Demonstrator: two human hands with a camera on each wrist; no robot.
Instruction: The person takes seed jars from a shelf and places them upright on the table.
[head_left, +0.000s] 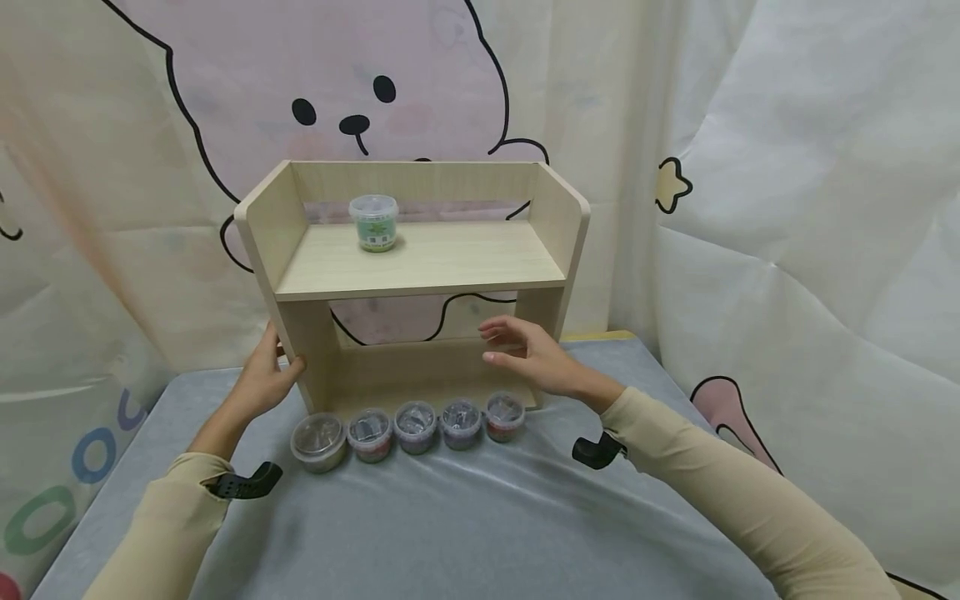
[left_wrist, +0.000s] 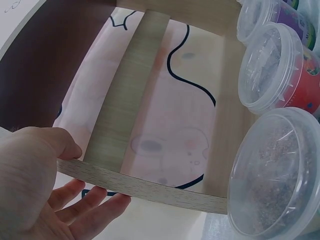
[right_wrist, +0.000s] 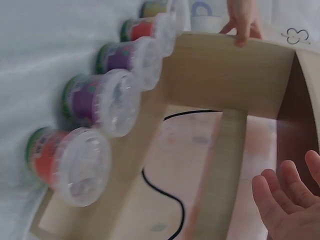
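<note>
A two-tier wooden shelf stands on the table. My left hand holds the front edge of its left side panel; in the left wrist view, the thumb lies on the inner face and the fingers outside. My right hand hovers in front of the lower opening near the right side, holding nothing, its fingers loosely extended. On the upper board sits a clear lidded tub with a green label. Several lidded tubs form a row before the shelf, from a wider one to a red-labelled one.
A grey-blue cloth covers the table. Behind the shelf hangs a light curtain with cartoon drawings, and it continues along both sides. Black straps are on both wrists over beige sleeves.
</note>
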